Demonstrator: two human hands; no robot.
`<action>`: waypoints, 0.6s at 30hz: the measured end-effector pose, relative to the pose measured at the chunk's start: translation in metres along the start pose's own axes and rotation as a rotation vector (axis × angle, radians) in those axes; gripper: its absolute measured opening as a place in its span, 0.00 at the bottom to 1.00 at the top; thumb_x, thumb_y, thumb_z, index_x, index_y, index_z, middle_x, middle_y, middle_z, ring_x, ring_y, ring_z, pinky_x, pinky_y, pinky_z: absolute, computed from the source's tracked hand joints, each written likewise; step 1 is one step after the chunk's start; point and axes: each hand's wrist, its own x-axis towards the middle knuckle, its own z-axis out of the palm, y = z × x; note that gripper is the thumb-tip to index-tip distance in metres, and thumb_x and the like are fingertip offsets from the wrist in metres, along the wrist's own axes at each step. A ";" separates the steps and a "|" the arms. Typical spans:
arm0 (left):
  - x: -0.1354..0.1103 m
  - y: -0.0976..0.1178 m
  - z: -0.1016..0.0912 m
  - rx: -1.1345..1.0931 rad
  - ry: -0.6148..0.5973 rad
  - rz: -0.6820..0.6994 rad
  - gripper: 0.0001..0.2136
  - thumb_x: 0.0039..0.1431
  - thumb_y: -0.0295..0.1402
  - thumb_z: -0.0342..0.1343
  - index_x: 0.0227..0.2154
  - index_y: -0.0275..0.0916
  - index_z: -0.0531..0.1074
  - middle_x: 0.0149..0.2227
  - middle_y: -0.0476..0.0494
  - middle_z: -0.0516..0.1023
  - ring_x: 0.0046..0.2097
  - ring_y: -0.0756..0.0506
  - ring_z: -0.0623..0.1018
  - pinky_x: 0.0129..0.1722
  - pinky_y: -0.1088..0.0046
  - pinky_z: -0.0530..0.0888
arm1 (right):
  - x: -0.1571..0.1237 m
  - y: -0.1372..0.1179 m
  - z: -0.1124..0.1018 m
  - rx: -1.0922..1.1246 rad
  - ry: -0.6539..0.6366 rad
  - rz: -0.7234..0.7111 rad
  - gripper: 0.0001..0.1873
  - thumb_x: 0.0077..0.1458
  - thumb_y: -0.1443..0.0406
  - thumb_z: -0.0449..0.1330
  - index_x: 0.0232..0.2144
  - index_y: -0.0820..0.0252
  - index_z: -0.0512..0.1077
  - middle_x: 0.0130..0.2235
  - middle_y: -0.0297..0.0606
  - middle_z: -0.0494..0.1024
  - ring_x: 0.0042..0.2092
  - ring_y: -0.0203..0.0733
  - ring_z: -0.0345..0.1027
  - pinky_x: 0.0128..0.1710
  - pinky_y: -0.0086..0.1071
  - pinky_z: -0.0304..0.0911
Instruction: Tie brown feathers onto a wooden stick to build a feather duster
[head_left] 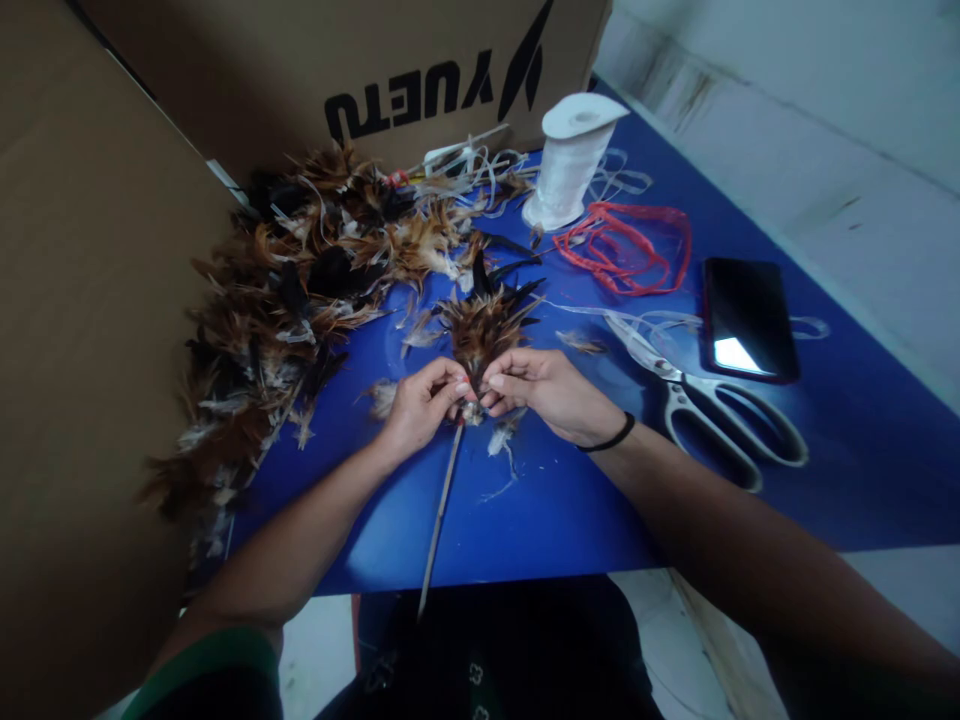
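Observation:
A bundle of brown and black feathers point(487, 325) fans away from me over the blue table, its pale base towards my body. My left hand point(421, 405) is closed in a pinch at the left of that base, where a bit of red string point(466, 384) shows by the fingertips. From the right, my right hand point(551, 393) pinches at the same base, thumb against forefinger. Exactly what lies between the fingertips is partly hidden. A thin stick point(441, 515) runs from the base towards me, past the table's front edge.
Loose feathers point(300, 290) are heaped at the left, by a cardboard box point(262, 60). Towards the back stand a white ribbon spool point(570, 165) and red plastic string point(675, 245). Scissors point(679, 385) and a phone point(750, 315) lie at the right on the blue table point(555, 520).

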 end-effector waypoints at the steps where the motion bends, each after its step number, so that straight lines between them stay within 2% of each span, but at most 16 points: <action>1: 0.000 0.000 0.000 0.031 0.012 0.003 0.08 0.56 0.36 0.55 0.30 0.37 0.66 0.25 0.50 0.74 0.20 0.56 0.67 0.21 0.80 0.66 | -0.001 0.000 0.000 -0.011 -0.003 -0.004 0.11 0.43 0.62 0.66 0.26 0.63 0.70 0.25 0.36 0.76 0.28 0.36 0.73 0.27 0.29 0.71; 5: 0.000 -0.001 0.002 0.081 0.081 0.005 0.08 0.54 0.35 0.56 0.32 0.38 0.64 0.24 0.52 0.74 0.20 0.55 0.69 0.20 0.80 0.66 | -0.004 -0.002 -0.001 -0.192 -0.052 -0.078 0.08 0.47 0.62 0.62 0.28 0.63 0.71 0.27 0.37 0.75 0.30 0.37 0.72 0.25 0.28 0.70; 8: -0.002 -0.002 0.002 0.109 0.130 0.016 0.09 0.53 0.35 0.58 0.32 0.40 0.63 0.22 0.54 0.73 0.20 0.54 0.70 0.20 0.80 0.67 | -0.008 -0.004 -0.001 -0.441 -0.051 -0.270 0.06 0.51 0.63 0.59 0.29 0.62 0.73 0.32 0.38 0.74 0.31 0.35 0.70 0.24 0.27 0.67; 11: -0.004 0.000 0.002 0.185 0.117 0.050 0.08 0.53 0.36 0.57 0.30 0.39 0.65 0.22 0.54 0.72 0.21 0.54 0.72 0.21 0.80 0.68 | -0.013 -0.006 0.000 -0.665 0.018 -0.467 0.05 0.52 0.68 0.58 0.29 0.60 0.74 0.31 0.35 0.75 0.32 0.34 0.68 0.29 0.27 0.65; 14: -0.005 0.004 0.002 0.304 0.112 0.117 0.06 0.55 0.35 0.57 0.30 0.39 0.68 0.23 0.53 0.73 0.22 0.54 0.73 0.23 0.79 0.69 | -0.016 -0.007 0.003 -0.806 0.058 -0.594 0.05 0.53 0.70 0.57 0.29 0.60 0.73 0.30 0.33 0.75 0.32 0.33 0.67 0.34 0.29 0.63; 18: -0.006 0.009 0.001 0.537 0.098 0.291 0.02 0.57 0.30 0.54 0.31 0.38 0.71 0.23 0.51 0.75 0.25 0.53 0.75 0.26 0.79 0.69 | -0.019 -0.004 0.007 -0.889 0.039 -0.708 0.07 0.57 0.69 0.55 0.33 0.59 0.73 0.35 0.37 0.74 0.36 0.36 0.68 0.39 0.32 0.63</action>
